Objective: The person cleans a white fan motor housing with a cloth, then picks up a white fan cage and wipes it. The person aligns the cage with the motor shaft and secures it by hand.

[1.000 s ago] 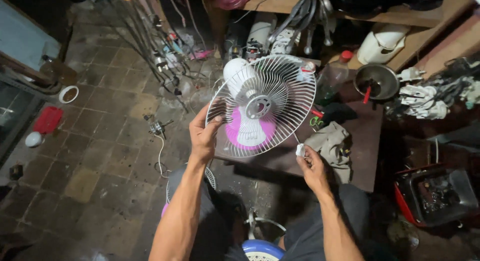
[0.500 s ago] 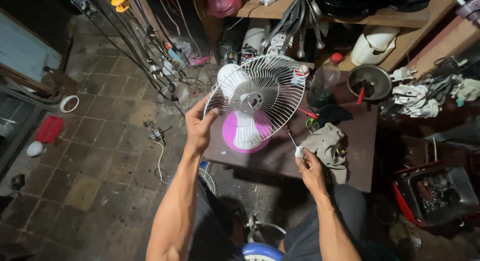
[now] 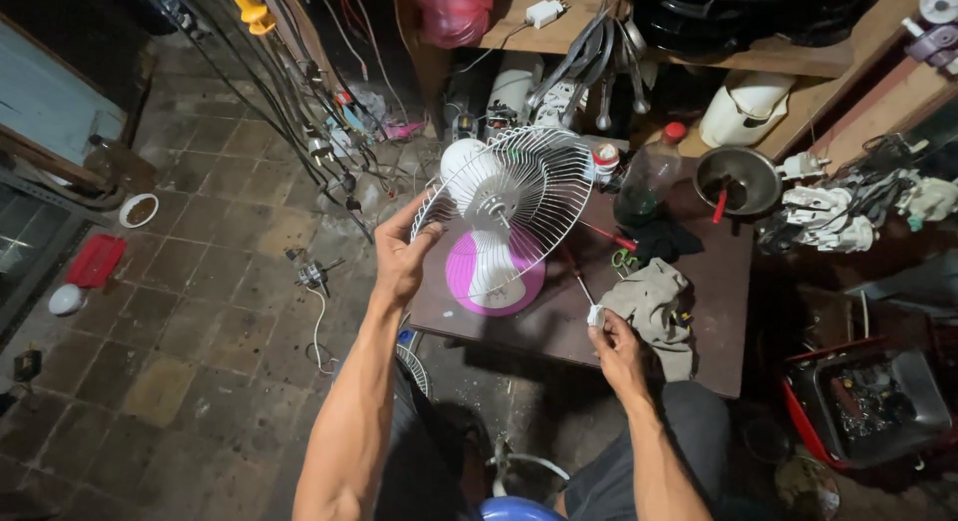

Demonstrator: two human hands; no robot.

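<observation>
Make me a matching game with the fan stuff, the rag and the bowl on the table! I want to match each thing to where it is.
Things:
1. wire fan guard
2. screwdriver
3. grey rag
4. metal bowl

Places:
A. at the far right of the table
B. held at its rim by the left hand
C. lying beside the right hand
D. gripped in the right hand

Pairs: 1-B, 2-D, 3-C, 4-A
</observation>
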